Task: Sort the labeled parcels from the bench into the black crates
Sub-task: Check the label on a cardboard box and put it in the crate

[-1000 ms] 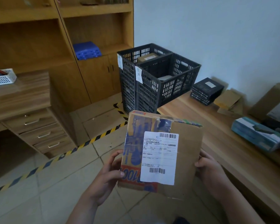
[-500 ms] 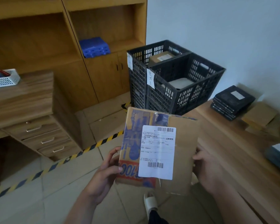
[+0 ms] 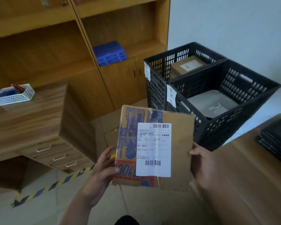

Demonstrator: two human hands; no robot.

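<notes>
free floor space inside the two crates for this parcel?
Near crate: grey parcel fills most of the floor, bare strip along the near-left wall. Far crate: brown box fills its visible floor. Both hands hold the parcel.

A brown cardboard parcel (image 3: 154, 148) with blue and orange print carries a white label (image 3: 153, 149) with black barcodes. Black lattice crates (image 3: 217, 98) (white paper tags) stand beside honey-coloured wooden shelves (image 3: 71, 46). Yellow-and-black striped tape (image 3: 55, 184) crosses pale floor tiles.
</notes>
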